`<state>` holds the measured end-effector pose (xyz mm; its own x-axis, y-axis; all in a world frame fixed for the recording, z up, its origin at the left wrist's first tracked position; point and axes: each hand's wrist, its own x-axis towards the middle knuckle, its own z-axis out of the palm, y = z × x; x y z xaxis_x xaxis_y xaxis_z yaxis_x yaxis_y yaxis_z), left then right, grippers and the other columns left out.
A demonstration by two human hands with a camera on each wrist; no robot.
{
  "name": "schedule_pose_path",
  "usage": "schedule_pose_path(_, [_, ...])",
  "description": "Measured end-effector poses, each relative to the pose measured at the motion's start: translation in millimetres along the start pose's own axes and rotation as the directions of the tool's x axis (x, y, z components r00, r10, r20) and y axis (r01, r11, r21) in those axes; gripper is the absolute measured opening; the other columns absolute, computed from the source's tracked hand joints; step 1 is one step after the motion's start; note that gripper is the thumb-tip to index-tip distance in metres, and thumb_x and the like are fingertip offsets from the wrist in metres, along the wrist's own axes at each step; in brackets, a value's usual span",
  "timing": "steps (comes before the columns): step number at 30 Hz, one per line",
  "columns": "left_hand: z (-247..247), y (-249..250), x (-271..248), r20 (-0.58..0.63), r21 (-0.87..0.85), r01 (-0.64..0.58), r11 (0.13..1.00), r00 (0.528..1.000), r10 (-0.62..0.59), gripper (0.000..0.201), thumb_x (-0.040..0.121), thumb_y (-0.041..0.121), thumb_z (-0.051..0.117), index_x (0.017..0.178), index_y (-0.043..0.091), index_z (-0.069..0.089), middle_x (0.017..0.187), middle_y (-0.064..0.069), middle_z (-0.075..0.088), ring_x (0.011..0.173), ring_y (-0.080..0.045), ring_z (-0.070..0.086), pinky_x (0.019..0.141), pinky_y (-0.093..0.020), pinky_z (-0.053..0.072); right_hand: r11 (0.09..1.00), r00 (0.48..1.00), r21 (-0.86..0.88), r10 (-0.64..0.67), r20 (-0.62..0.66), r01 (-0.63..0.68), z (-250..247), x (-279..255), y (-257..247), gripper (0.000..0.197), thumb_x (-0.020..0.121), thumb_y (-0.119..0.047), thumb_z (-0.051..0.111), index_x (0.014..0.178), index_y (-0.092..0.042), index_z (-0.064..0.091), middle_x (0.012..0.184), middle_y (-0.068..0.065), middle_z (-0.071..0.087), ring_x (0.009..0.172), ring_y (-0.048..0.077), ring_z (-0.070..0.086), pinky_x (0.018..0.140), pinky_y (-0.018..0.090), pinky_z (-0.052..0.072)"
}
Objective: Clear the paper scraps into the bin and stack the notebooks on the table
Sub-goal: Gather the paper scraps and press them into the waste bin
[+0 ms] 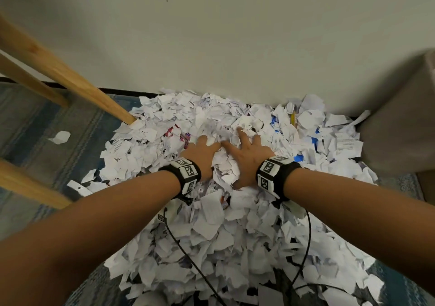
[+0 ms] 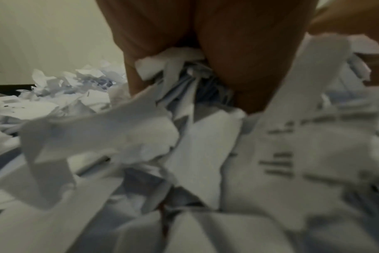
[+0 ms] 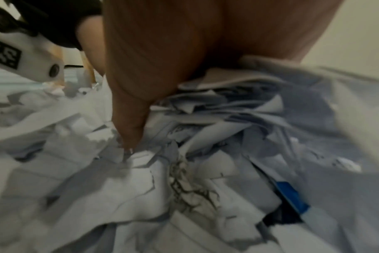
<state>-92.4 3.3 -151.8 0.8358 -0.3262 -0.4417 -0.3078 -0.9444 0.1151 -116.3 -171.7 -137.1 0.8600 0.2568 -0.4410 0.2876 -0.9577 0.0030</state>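
Note:
A large heap of torn white paper scraps (image 1: 235, 223) lies on the floor against the wall. Both my hands are pushed into its far part, side by side. My left hand (image 1: 202, 150) has its fingertips buried in the scraps. My right hand (image 1: 247, 152) lies flat on the heap with its fingers spread. In the left wrist view my left hand (image 2: 238, 59) points down into the scraps (image 2: 119, 137), with pieces wedged between thumb and fingers. In the right wrist view my right hand (image 3: 162, 51) presses its thumb into the scraps (image 3: 141, 196). No notebook shows.
Slanted wooden legs (image 1: 70, 75) stand at the left on a blue striped rug (image 1: 47, 126). A grey-brown block (image 1: 400, 117) borders the heap at the right. A yellow pencil (image 1: 293, 118) lies among the far scraps. Black cables (image 1: 188, 258) trail over the near scraps.

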Motion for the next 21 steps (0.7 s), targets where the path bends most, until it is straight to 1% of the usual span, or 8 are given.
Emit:
schedule_pose_path(3, [-7,-6,-1,-0.004,-0.035,-0.060,0.998,0.998,0.060,0.062,0.075,0.037,0.072,0.129,0.032,0.043,0.130,-0.008,0.039,0.098,-0.034,0.059,0.081,-0.044,0.053,0.999,1.000,-0.032,0.018,-0.007,-0.018,-1,3,-6,0.097,0.061,-0.060,0.077,0.140,-0.041,0.024,0.156,0.012,0.005,0.129,0.046,0.026,0.081,0.051,0.054])
schedule_pose_path(8, [-19,-14,-5,-0.049,-0.121,-0.068,0.990,0.997,0.062,0.043,0.078,0.023,0.067,0.118,0.014,0.054,0.113,-0.008,0.052,0.101,-0.029,0.057,0.083,-0.037,0.050,0.997,0.996,0.010,-0.079,-0.028,0.079,-18,3,2,0.068,0.078,-0.022,0.072,0.136,-0.031,0.038,0.136,0.014,0.034,0.116,0.040,0.044,0.081,0.047,0.053])
schedule_pose_path(10, [-27,-16,-5,-0.057,-0.168,-0.002,0.986,0.998,-0.008,0.032,0.079,0.026,0.064,0.104,0.008,0.057,0.100,-0.006,0.055,0.091,-0.025,0.058,0.076,-0.033,0.050,0.993,0.993,0.066,-0.095,-0.063,0.099,-27,2,10,0.060,0.079,-0.024,0.073,0.131,-0.031,0.046,0.121,0.012,0.046,0.107,0.038,0.053,0.081,0.045,0.053])
schedule_pose_path(12, [-37,-19,-1,-0.048,-0.253,0.058,0.966,0.996,-0.073,0.031,0.073,0.038,0.060,0.090,0.012,0.060,0.087,-0.001,0.062,0.078,-0.020,0.061,0.068,-0.033,0.055,0.983,0.991,0.158,-0.075,-0.111,0.092,-35,1,18,0.047,0.082,-0.022,0.070,0.125,-0.028,0.053,0.107,0.008,0.050,0.096,0.033,0.058,0.079,0.040,0.052])
schedule_pose_path(14, [-46,-22,6,-0.067,-0.305,0.080,0.949,0.992,-0.105,0.032,0.070,0.048,0.056,0.084,0.020,0.060,0.081,0.001,0.064,0.069,-0.017,0.061,0.063,-0.034,0.057,0.965,0.986,0.254,-0.031,-0.163,0.072,-43,0,28,0.034,0.084,-0.017,0.065,0.117,-0.024,0.057,0.097,0.005,0.049,0.089,0.030,0.059,0.072,0.035,0.048])
schedule_pose_path(16, [-63,-17,5,-0.103,-0.315,0.105,0.943,0.984,-0.144,0.023,0.076,0.040,0.059,0.077,0.017,0.054,0.079,-0.002,0.060,0.067,-0.018,0.057,0.061,-0.032,0.054,0.949,0.975,0.310,0.013,-0.220,0.057,-52,-2,40,0.024,0.084,-0.016,0.061,0.108,-0.020,0.057,0.091,0.006,0.054,0.088,0.030,0.059,0.069,0.029,0.039])
schedule_pose_path(18, [-78,-12,3,-0.165,-0.322,0.117,0.940,0.970,-0.178,0.025,0.084,0.024,0.059,0.069,0.013,0.042,0.074,-0.004,0.050,0.064,-0.020,0.049,0.057,-0.028,0.042,0.934,0.967,0.356,0.054,-0.248,0.039,-61,-5,53,0.014,0.085,-0.016,0.059,0.097,-0.019,0.054,0.092,0.007,0.061,0.087,0.030,0.059,0.068,0.028,0.033])
schedule_pose_path(21, [-90,-3,1,-0.215,-0.407,0.140,0.903,0.946,-0.244,0.024,0.089,0.023,0.055,0.072,0.011,0.041,0.074,-0.002,0.044,0.064,-0.018,0.045,0.053,-0.027,0.036,0.857,0.948,0.514,0.135,-0.288,0.034,-73,-15,68,0.019,0.085,-0.021,0.063,0.088,-0.022,0.045,0.086,-0.002,0.052,0.081,0.024,0.051,0.069,0.029,0.032])
